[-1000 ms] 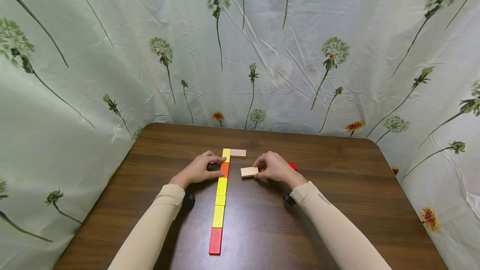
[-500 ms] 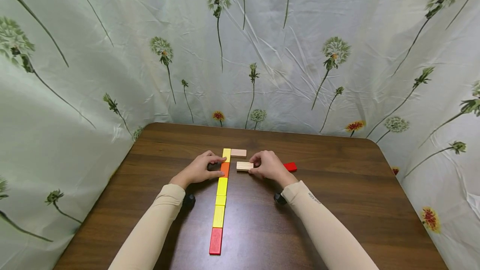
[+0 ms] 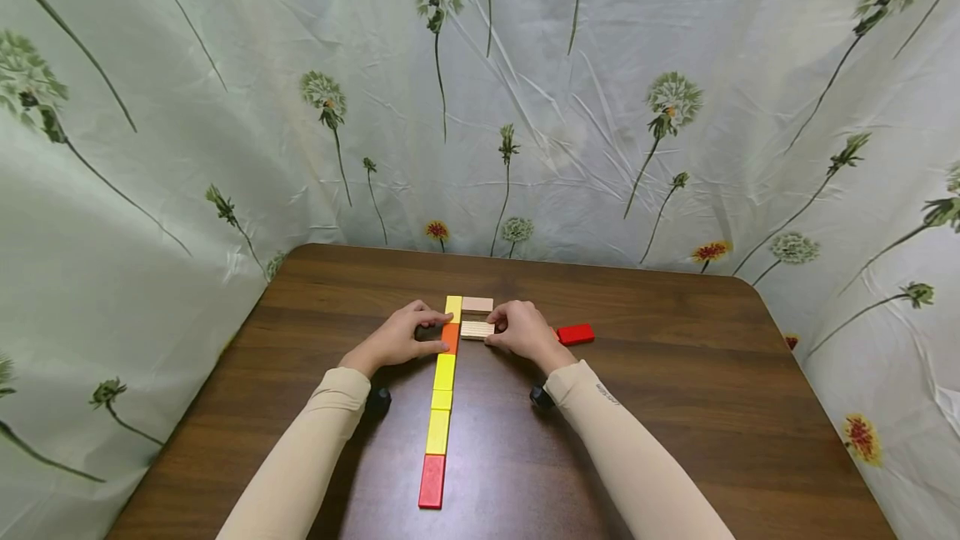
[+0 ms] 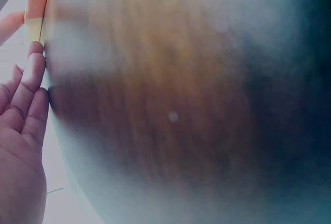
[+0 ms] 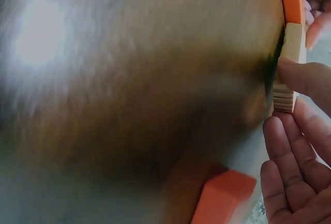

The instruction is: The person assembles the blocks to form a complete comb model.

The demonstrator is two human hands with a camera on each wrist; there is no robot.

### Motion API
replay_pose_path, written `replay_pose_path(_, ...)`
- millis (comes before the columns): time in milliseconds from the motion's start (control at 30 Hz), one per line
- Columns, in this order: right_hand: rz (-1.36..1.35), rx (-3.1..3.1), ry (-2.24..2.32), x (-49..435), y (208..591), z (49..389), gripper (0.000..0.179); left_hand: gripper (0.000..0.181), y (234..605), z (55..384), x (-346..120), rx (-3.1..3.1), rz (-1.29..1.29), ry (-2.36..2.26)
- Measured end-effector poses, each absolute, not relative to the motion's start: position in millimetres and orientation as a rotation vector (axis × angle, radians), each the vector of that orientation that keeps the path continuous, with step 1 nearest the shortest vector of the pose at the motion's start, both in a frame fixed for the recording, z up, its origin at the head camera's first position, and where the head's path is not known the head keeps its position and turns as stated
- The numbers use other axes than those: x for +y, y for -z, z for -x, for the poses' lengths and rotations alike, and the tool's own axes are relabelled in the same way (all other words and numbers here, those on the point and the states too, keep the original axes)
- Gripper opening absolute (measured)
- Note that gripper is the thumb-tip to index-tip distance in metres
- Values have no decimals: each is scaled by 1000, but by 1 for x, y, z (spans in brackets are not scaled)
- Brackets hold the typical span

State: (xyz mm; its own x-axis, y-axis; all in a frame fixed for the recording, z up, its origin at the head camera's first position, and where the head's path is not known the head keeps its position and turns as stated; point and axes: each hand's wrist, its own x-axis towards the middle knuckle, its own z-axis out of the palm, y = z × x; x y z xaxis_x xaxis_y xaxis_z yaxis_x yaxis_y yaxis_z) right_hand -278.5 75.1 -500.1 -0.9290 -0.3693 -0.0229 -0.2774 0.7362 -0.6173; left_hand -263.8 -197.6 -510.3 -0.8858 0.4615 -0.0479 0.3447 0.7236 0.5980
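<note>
A row of flat coloured blocks runs along the table towards me in the head view. My left hand (image 3: 395, 338) reaches its left side, index finger and thumb touching the orange block (image 3: 449, 338) and the yellow block (image 3: 453, 308) at the far end. The left wrist view shows its other fingers (image 4: 32, 74) fairly straight. Between thumb and fingers, my right hand (image 3: 528, 333) pinches a plain wooden block (image 3: 476, 330). In the right wrist view, that wooden block (image 5: 292, 43) lies end-on against the side of the orange block (image 5: 292, 1).
A pale pinkish block (image 3: 477, 304) sits just beyond, against the far yellow block. Towards me the row goes on with yellow blocks (image 3: 437, 432) and a red one (image 3: 431, 482). Another red block (image 3: 576, 334) lies right of my right hand. A flowered curtain (image 3: 570, 107) hangs behind the table.
My right hand has carried the wooden block left and slightly away from me, up to the orange block, turning it parallel to the pinkish one. The left hand stays in place.
</note>
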Motion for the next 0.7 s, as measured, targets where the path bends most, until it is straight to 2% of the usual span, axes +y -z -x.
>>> replay_pose_path(700, 442, 2825, 906, 65, 499, 275, 24, 57, 509, 265, -197, 2722, -626, -867)
